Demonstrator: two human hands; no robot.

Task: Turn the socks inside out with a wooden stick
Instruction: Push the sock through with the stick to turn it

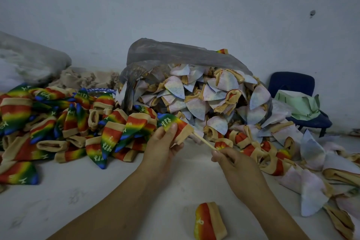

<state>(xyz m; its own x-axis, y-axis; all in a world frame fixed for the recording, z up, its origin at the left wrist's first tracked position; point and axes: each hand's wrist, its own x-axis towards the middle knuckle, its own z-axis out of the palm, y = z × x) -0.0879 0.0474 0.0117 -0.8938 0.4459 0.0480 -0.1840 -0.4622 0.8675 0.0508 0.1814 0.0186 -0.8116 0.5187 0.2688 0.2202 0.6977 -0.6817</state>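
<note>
Dozens of rainbow socks [78,122] lie heaped at left. Our left hand [161,148] grips one sock [176,123] near its tan cuff. The wooden stick [204,141] runs from that cuff into our right hand [233,163], which pinches it. We judge this sock turned, so next we free the stick and take one of the pale socks [311,193].

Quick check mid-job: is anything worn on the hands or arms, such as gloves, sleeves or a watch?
No. The left hand and right hand are bare: no gloves, and no rings show. The left forearm and right forearm are uncovered down to the frame's edge, with no sleeve, watch or band in view.
</note>
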